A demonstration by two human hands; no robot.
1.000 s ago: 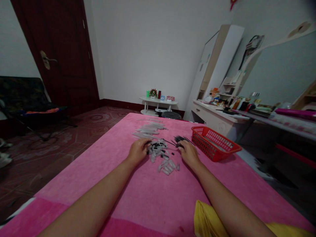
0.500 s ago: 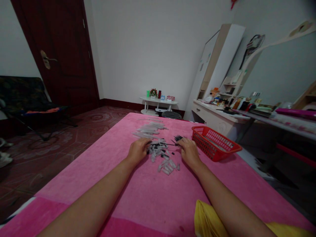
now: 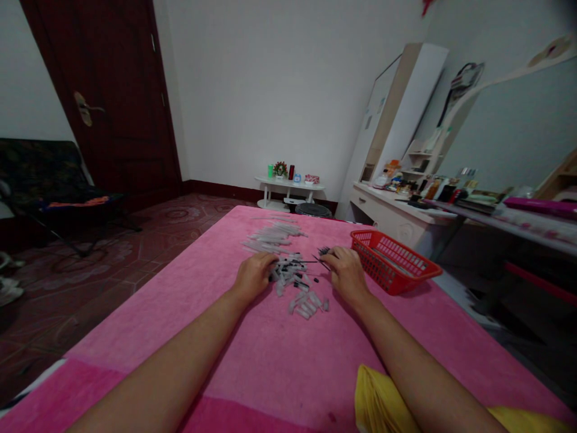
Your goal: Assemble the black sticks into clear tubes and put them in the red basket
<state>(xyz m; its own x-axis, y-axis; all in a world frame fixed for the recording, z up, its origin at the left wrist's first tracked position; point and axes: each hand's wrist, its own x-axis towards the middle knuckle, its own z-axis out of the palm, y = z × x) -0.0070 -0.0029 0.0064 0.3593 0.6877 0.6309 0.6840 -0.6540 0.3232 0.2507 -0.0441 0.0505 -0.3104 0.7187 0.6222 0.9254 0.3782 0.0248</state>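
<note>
This looks like a room in a home: dark-red panelled door (image 3: 112, 102), white drawered dressing table (image 3: 385, 210) with assorted small bottles (image 3: 435, 189), large pale-framed mirror (image 3: 509, 132), dark patterned-fabric folding chair (image 3: 40, 168).

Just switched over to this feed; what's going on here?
A person works bare-handed over a soft pink cloth. The left hand rests against a pile of small translucent and black pieces. A thin black stick lies across the gap between the hands; whose fingers grip it is too small to tell. The right hand is beside a bunch of thin black sticks. Long translucent tubes lie beyond the pile; a red lattice basket stands right.
</note>
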